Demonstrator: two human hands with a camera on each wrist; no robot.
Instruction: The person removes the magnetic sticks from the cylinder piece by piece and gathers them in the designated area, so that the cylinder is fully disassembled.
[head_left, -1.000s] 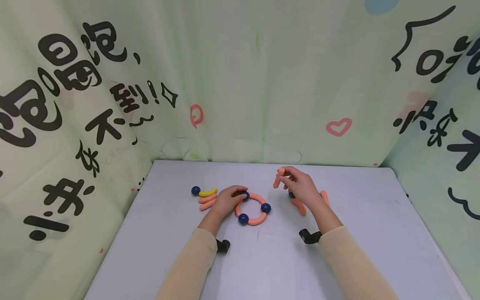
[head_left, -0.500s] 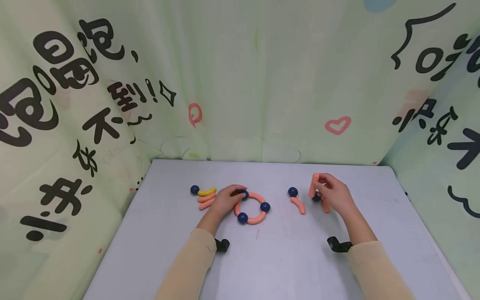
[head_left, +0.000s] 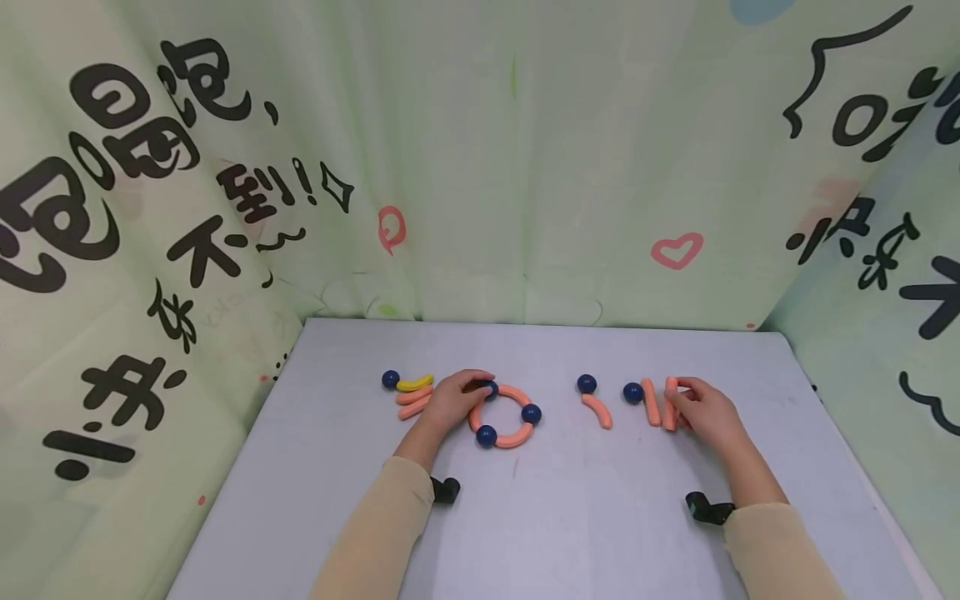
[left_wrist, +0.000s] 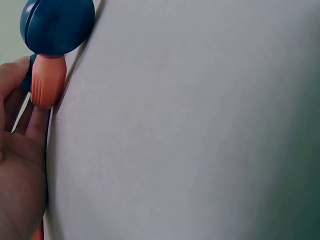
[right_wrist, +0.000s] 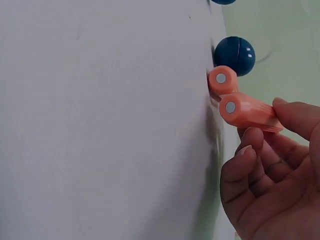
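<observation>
The left hand [head_left: 453,400] pinches the far blue ball [head_left: 491,391] of the ball-and-rod ring [head_left: 515,442], presumably steadying it; the right hand [head_left: 707,411] pinches an orange rod [head_left: 671,405] beside its twin [head_left: 650,402], bench [head_left: 585,525] right, perhaps grouping like pieces.

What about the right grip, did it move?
Yes. The right grip moved rightward, from left of the pink heart to mostly right of it.

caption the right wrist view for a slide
The right hand pinches an orange stick beside a second stick and blue ball.
</observation>
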